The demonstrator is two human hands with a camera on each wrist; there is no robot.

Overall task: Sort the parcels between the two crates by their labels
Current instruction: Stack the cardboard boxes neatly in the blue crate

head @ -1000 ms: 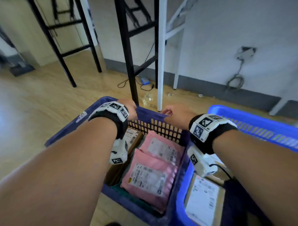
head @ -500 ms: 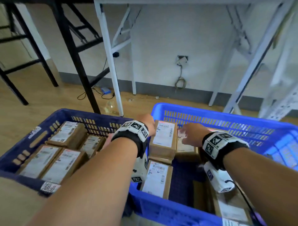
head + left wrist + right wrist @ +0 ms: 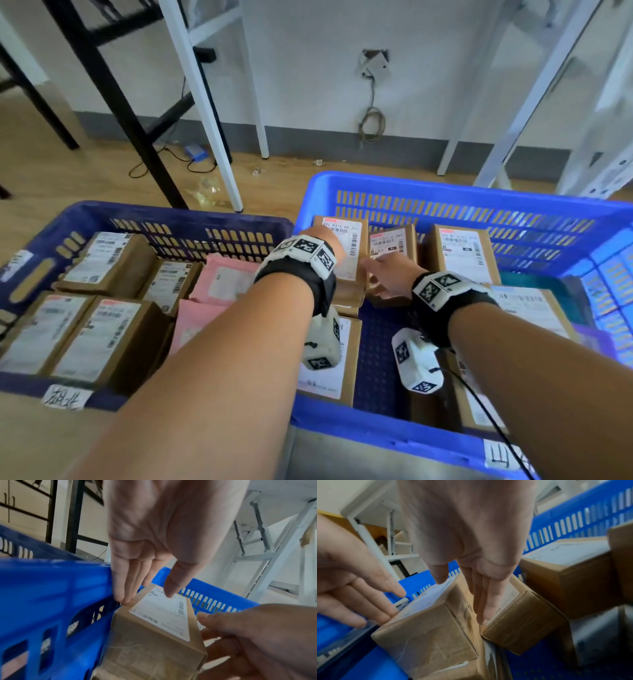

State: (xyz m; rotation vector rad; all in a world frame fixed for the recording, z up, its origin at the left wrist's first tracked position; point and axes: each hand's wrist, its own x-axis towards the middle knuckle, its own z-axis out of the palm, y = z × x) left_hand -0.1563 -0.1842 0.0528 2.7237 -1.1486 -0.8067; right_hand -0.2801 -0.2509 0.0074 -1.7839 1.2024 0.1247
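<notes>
Two crates stand side by side: a dark blue crate [image 3: 171, 212] on the left and a bright blue crate [image 3: 445, 186] on the right, both holding labelled parcels. A cardboard box [image 3: 346, 253] [image 3: 154, 635] [image 3: 428, 635] stands in the right crate's far left corner. My left hand [image 3: 337, 248] [image 3: 145, 595] touches the box's left edge with straight fingers, thumb over the label. My right hand [image 3: 380, 270] [image 3: 462, 600] has straight fingers in the gap between this box and the neighbouring box [image 3: 390, 241] [image 3: 522, 622], thumb on top.
The left crate holds several cardboard boxes and pink mailers [image 3: 226, 281]. More boxes [image 3: 462, 253] fill the right crate. Each crate has a handwritten tag [image 3: 66, 397] on its front. Black and white frame legs [image 3: 205, 113] stand behind, near the wall.
My hands left the dark crate's far rim and moved right into the bright blue crate. They now sit on either side of the corner box.
</notes>
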